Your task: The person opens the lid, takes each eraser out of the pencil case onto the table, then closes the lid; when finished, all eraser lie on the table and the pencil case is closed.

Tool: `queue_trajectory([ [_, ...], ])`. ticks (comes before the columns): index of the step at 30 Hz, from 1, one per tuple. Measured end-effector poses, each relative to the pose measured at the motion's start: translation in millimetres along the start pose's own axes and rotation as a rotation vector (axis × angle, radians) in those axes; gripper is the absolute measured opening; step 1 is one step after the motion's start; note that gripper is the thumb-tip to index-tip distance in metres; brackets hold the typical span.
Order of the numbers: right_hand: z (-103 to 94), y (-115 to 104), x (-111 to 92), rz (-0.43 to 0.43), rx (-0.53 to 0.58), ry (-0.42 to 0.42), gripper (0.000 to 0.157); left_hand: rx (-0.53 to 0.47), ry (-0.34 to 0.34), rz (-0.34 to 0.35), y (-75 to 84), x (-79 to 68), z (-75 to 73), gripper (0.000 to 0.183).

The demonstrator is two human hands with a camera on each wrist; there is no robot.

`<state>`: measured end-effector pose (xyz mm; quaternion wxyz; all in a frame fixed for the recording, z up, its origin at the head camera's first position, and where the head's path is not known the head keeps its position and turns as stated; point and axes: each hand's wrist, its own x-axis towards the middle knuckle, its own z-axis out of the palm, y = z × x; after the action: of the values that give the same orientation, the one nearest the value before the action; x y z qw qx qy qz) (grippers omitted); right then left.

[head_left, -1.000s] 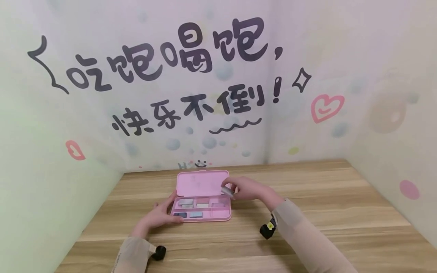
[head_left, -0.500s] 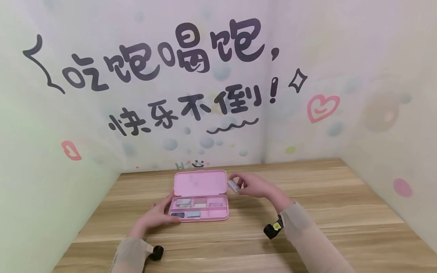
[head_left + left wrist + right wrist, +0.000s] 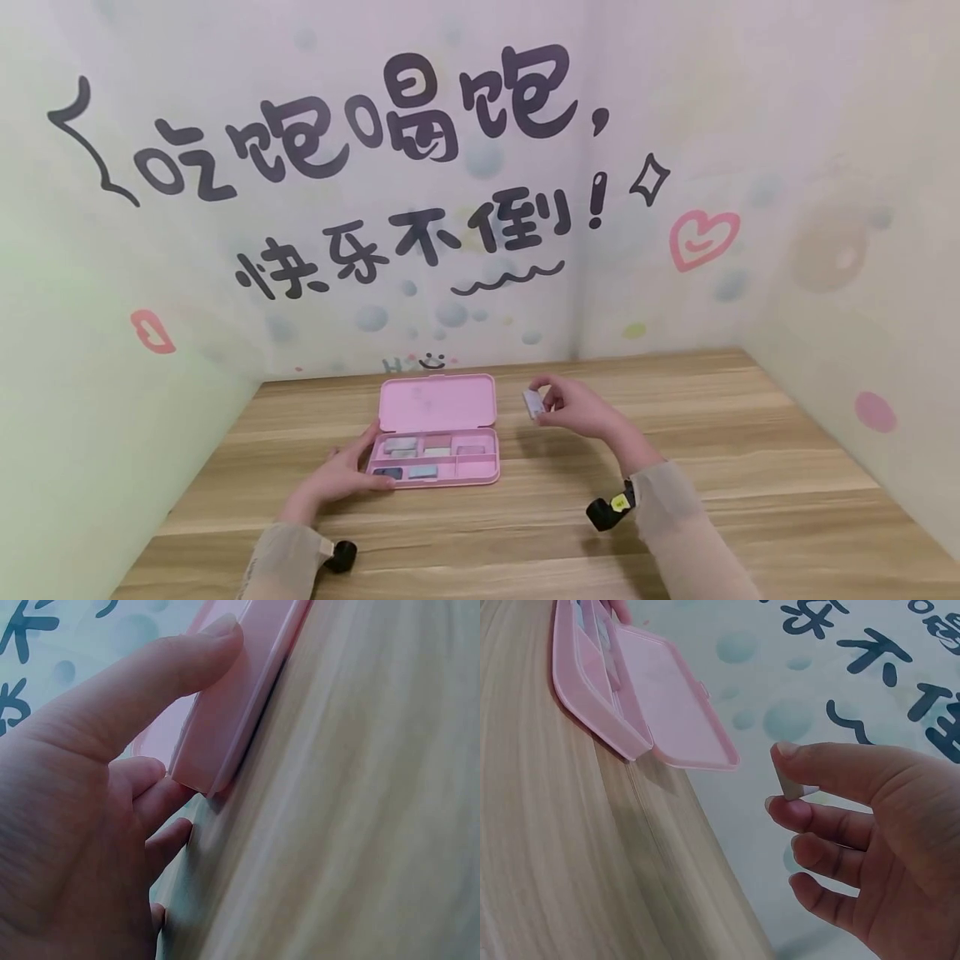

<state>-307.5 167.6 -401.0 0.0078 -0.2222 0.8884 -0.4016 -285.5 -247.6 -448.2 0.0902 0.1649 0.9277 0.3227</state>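
A pink plastic pencil case point(image 3: 478, 467) lies on the table with its lid point(image 3: 437, 403) raised. My left hand point(image 3: 336, 477) grips the case's left end, thumb point(image 3: 202, 664) along the front wall and fingers around the end. To the right of the lid, my right hand point(image 3: 587, 410) pinches a small pale eraser point(image 3: 533, 405) between thumb and fingertips, above the table. In the right wrist view the eraser point(image 3: 786, 780) is partly covered by the thumb. Inside the case are a greyish-white block point(image 3: 401, 445), a pink-and-white eraser point(image 3: 438, 445), a dark block point(image 3: 388, 473) and a light blue one point(image 3: 423, 472).
The wood-grain table point(image 3: 480, 542) runs back to a printed wall curtain point(image 3: 652, 292) with large black characters. Side panels stand at left and right. A small black camera point(image 3: 343, 557) sits on the left wrist, another point(image 3: 610, 512) on the right.
My right hand has moved right with the eraser, away from the lid's right edge, and the eraser has turned more upright. The left hand stays on the case.
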Motion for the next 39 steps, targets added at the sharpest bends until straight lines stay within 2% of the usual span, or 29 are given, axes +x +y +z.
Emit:
queue_trajectory([
  [9,8.2,10,-4,0.038,0.074,0.067,0.041,-0.001,-0.017,-0.014,2.6,-0.5,-1.0,0.113],
  [17,20.1,26,-5,0.130,0.101,0.095,0.045,-0.021,-0.026,-0.018,2.7,-1.3,0.3,0.113],
  [23,22.9,30,-4,0.141,0.115,0.120,0.044,-0.020,-0.018,-0.023,0.4,0.4,0.7,0.113],
  [28,25.4,34,-4,0.148,0.111,0.138,0.042,-0.015,-0.019,-0.001,1.6,1.6,-0.6,0.113],
  [39,31.3,40,-5,0.160,0.096,0.116,0.040,-0.012,-0.023,0.001,4.9,-1.0,-2.3,0.113],
])
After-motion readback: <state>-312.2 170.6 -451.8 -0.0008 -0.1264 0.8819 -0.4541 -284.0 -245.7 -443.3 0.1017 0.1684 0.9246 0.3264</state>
